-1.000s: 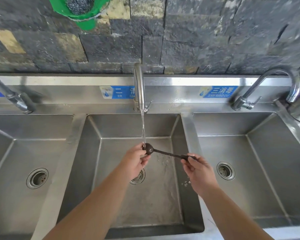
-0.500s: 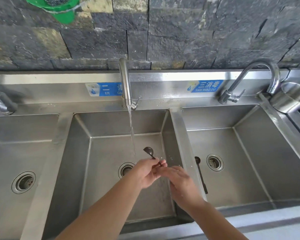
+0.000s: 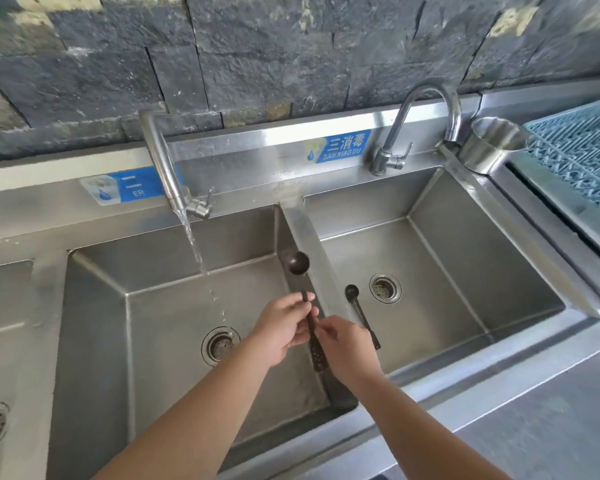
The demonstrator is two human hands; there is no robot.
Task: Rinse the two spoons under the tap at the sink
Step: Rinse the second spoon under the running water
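Seemingly done rinsing, both the left hand (image 3: pixel 284 327) and right hand (image 3: pixel 347 348) pinch one spoon (image 3: pixel 303 299); next it joins the second spoon (image 3: pixel 361 313).

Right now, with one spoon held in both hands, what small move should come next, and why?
Probably set the held spoon down in the right basin, beside the other spoon. Left hand and right hand grip its handle at the divider, its bowl clear of the stream running from the middle tap.
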